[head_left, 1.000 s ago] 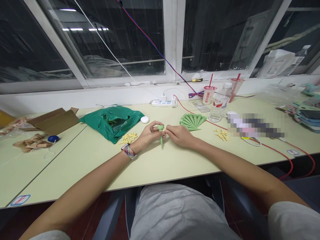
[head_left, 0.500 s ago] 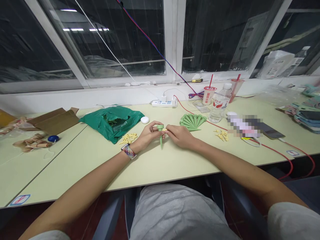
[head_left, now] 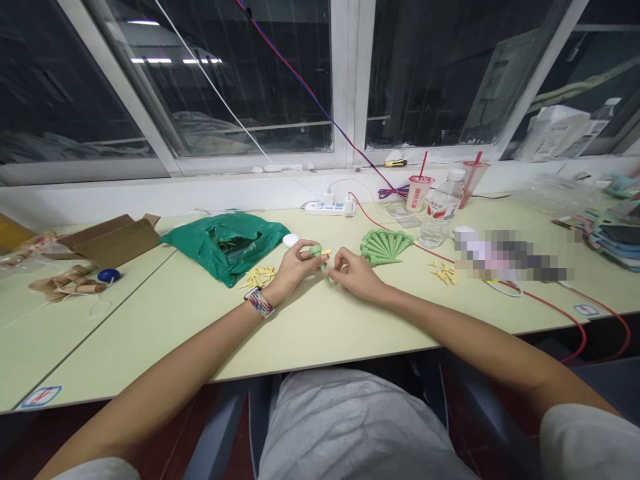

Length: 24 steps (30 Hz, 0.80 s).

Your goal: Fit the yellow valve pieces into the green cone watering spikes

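Note:
My left hand (head_left: 294, 270) is closed around the head of a green plastic spike (head_left: 317, 249), a tapered stake with a round cap. A small yellow peg (head_left: 326, 253) sticks out sideways from just below the cap. My right hand (head_left: 357, 273) has its fingers curled, and its fingertips pinch the spike's lower stem. The spike's tip slants down to the right, partly behind the fingers. Beside my left wrist lies a pile of yellow pegs (head_left: 259, 277). Beyond my right hand, several green spikes (head_left: 387, 245) lie fanned out, with more yellow pegs (head_left: 443, 273) to their right.
A torn green plastic bag (head_left: 227, 243) and a cardboard box (head_left: 110, 243) lie on the left. Along the back stand a power strip (head_left: 330, 208), a paper cup (head_left: 419, 195) and a water bottle (head_left: 441, 210). A red cable (head_left: 540, 303) crosses the right side.
My right fingers have come off the yellow peg and moved down to the spike's stem. The peg now shows in the spike, which has tilted so its tip points more to the right.

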### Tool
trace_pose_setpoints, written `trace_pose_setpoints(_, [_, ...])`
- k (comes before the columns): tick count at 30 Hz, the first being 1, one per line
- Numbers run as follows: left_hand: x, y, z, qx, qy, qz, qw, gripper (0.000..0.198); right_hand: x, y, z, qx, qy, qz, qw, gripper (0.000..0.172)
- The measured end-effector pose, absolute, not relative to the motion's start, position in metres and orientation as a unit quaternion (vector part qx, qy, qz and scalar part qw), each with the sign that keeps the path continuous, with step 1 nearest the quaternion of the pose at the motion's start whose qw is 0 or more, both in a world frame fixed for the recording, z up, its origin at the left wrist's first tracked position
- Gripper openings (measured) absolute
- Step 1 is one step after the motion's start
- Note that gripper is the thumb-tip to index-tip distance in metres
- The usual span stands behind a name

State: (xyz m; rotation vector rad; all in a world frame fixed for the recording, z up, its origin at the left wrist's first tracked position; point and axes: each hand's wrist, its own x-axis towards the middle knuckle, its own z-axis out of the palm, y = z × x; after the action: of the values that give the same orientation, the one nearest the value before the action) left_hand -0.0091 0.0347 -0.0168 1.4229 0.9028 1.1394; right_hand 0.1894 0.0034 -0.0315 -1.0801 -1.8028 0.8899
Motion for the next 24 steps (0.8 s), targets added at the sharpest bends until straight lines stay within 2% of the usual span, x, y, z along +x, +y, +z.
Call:
trace_pose_setpoints(8, [-0.008, 0.038, -0.019, 0.579, 0.404, 0.502, 0.499, 0.056, 0.177, 0.014, -0.035, -0.453, -0.745, 0.264, 0.412, 0.017])
trace_pose_setpoints(11, [-0.010, 0.041, -0.020, 0.553, 0.425, 0.521, 0.492, 0.053, 0.171, 0.028, -0.032, -0.513, -0.744, 0.226, 0.365, 0.014])
trace_pose_setpoints(16, [-0.017, 0.047, -0.023, 0.572, 0.467, 0.532, 0.414, 0.046, 0.153, 0.060, -0.027, -0.586, -0.752, 0.157, 0.258, 0.010])
trace_pose_setpoints(24, [-0.021, 0.052, -0.023, 0.590, 0.462, 0.514, 0.418, 0.030, 0.139, 0.098, -0.026, -0.617, -0.736, 0.133, 0.242, 0.011])
